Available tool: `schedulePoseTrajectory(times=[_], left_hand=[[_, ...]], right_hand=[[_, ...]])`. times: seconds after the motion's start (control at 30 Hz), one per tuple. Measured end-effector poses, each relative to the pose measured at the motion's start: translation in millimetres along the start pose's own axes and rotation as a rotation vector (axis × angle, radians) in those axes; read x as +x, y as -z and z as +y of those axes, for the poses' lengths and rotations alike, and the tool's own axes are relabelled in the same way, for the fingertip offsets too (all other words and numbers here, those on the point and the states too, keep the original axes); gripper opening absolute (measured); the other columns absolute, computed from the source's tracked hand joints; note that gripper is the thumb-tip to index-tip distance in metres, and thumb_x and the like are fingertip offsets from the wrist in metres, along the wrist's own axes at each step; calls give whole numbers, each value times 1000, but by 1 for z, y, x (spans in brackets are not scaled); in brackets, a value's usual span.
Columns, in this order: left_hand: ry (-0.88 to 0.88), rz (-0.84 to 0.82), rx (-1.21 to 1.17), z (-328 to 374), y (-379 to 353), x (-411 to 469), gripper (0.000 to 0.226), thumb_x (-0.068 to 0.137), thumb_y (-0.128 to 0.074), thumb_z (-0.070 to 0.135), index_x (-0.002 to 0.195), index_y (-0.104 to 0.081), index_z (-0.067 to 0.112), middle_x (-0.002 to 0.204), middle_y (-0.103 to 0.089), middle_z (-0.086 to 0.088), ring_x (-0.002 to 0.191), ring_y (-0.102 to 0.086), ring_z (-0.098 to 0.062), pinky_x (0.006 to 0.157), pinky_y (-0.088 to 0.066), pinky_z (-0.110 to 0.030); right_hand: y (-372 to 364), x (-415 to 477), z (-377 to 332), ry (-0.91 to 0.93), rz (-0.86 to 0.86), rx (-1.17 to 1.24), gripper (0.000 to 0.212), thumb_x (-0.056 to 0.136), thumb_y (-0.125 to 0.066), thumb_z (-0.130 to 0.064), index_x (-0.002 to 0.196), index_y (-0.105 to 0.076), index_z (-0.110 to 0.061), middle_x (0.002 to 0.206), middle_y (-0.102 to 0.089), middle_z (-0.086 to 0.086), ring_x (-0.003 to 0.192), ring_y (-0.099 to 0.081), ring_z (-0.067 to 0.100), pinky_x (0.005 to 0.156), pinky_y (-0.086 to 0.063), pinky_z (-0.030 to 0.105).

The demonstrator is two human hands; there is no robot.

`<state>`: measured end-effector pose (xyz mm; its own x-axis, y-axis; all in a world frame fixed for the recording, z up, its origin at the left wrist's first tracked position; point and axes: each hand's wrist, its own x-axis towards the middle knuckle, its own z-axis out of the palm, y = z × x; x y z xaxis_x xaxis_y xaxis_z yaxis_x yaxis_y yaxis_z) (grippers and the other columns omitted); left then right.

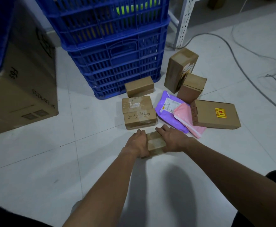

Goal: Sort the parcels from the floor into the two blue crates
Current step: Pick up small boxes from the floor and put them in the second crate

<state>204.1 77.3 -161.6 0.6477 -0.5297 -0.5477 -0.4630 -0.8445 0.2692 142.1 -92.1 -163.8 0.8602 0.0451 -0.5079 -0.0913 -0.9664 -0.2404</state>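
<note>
Parcels number nine: seven brown cardboard boxes and two soft plastic mailers, the pink mailer [185, 117] lying partly on the purple mailer [166, 115]. Two blue slatted plastic crates stand stacked, the upper crate [101, 18] nested in the lower crate [117, 68]. The small tape-wrapped brown cardboard box [156, 143] is nearest the person, low over the white tiled floor [68, 161]; whether it touches the tiles is hard to tell. Its long axis runs away from the person, toward the crates. The left hand [137, 143] and right hand [172, 140] clasp its two long sides, fingers curled against it. Just beyond lies the hand-marked brown box [139, 118]. One large brown carton [22, 89] stands well left.
</note>
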Motion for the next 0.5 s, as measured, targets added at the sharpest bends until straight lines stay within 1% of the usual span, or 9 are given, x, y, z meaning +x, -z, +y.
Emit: schedulePoseTrajectory(times=[0.13, 0.23, 0.3, 0.37, 0.43, 0.5], left_hand=[[-16, 26, -51, 2, 7, -6, 88, 63, -88, 33, 132, -39, 10, 130, -44, -7, 119, -48, -27, 99, -44, -34], [-63, 76, -68, 3, 28, -18, 96, 62, -91, 32, 139, -36, 11, 134, -43, -8, 123, -48, -28, 102, -42, -35], [-81, 86, -86, 3, 52, -33, 99, 61, -92, 30, 140, -35, 12, 135, -43, -7, 121, -49, -28, 101, -43, -37], [-94, 96, -56, 4, 83, -52, 94, 60, -92, 31, 135, -38, 13, 131, -45, -7, 117, -51, -28, 97, -46, -37], [-94, 99, -24, 6, 120, -78, 91, 61, -91, 33, 134, -39, 13, 131, -46, -7, 118, -50, -26, 96, -45, -36], [-88, 95, 2, 9, 162, -111, 94, 63, -89, 36, 137, -37, 14, 134, -45, -6, 118, -49, -25, 97, -46, -36]], right_hand=[[8, -5, -3, 19, 43, -81, 95, 70, -75, -42, 150, -30, -18, 134, -41, 9, 120, -50, 30, 95, -43, 35], [30, -14, -8, 21, 44, -117, 96, 69, -75, -45, 150, -30, -19, 138, -39, 9, 120, -47, 30, 94, -44, 36], [55, -28, -19, 14, 63, -122, 97, 69, -75, -48, 150, -29, -22, 138, -40, 8, 121, -46, 30, 94, -44, 36], [86, -45, -34, 1, 70, -114, 97, 68, -76, -50, 149, -30, -23, 137, -41, 7, 123, -45, 31, 94, -44, 37], [122, -65, -55, 0, 66, -119, 96, 68, -77, -51, 147, -32, -22, 138, -41, 8, 122, -46, 31, 93, -45, 37], [164, -87, -82, 18, 58, -140, 93, 68, -77, -51, 145, -35, -19, 136, -43, 11, 117, -49, 32, 91, -45, 38]])
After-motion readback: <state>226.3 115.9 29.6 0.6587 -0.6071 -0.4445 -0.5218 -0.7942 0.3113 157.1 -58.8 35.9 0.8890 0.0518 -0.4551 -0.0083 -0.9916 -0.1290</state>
